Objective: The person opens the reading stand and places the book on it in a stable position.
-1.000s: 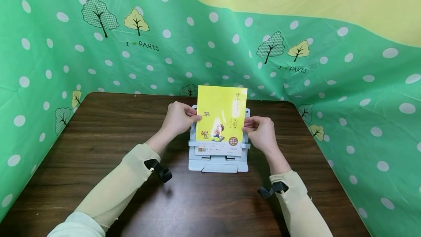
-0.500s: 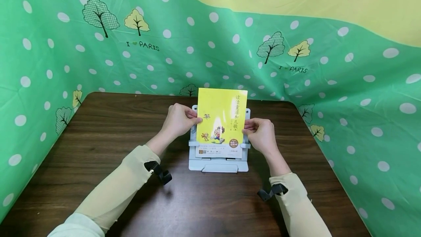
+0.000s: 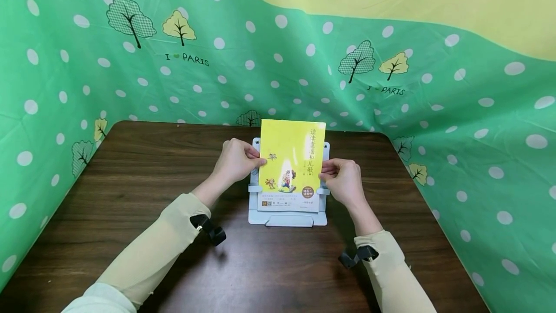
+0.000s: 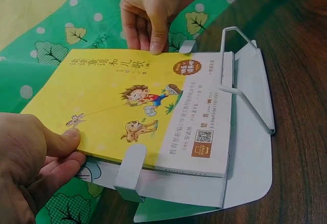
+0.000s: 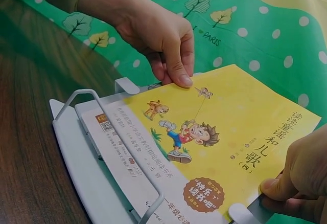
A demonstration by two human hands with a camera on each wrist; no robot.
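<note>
A yellow children's book (image 3: 291, 158) with a white lower band leans on a pale book stand (image 3: 256, 217), cover facing me. My left hand (image 3: 236, 159) pinches the book's left edge, thumb on the cover and fingers behind. On the opposite edge my right hand (image 3: 345, 180) grips in the same way. Two side clips of the stand, such as this clip (image 4: 132, 173), reach up beside the book's lower part. In the left wrist view a wire bar (image 4: 248, 101) stands at the book's bottom edge. The fingers behind the book are partly hidden.
The stand rests on a dark wood table (image 3: 130, 197). A green and yellow curtain (image 3: 278, 52) with white dots and trees hangs behind and along both sides. Black straps, such as this strap (image 3: 209, 228), hang from both wrists.
Both hands have lowered the book a little along the stand, so its bottom edge sits nearer the stand's front ledge. The grip on both edges is unchanged.
</note>
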